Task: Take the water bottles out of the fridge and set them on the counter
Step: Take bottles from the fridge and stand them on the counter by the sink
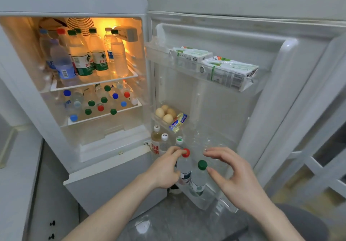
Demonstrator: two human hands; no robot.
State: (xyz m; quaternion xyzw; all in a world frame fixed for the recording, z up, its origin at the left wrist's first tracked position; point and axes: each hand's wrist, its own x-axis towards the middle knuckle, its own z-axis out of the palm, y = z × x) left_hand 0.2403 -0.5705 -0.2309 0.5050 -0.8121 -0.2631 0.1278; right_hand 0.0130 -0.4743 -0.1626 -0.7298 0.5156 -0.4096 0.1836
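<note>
The fridge stands open, with its door swung to the right. Several water bottles stand on the top shelf and several more on the shelf below, seen by their caps. In the door's bottom rack stand a red-capped bottle and a green-capped bottle. My left hand grips the red-capped bottle at its neck, fingertips by the cap. My right hand hovers open, fingers spread round the green cap, thumb close to the bottle's shoulder.
Other drink bottles stand further back in the same rack. Eggs and a butter pack sit in the middle door rack, cartons in the top one. A white cabinet surface lies left; a grey marbled surface lies below.
</note>
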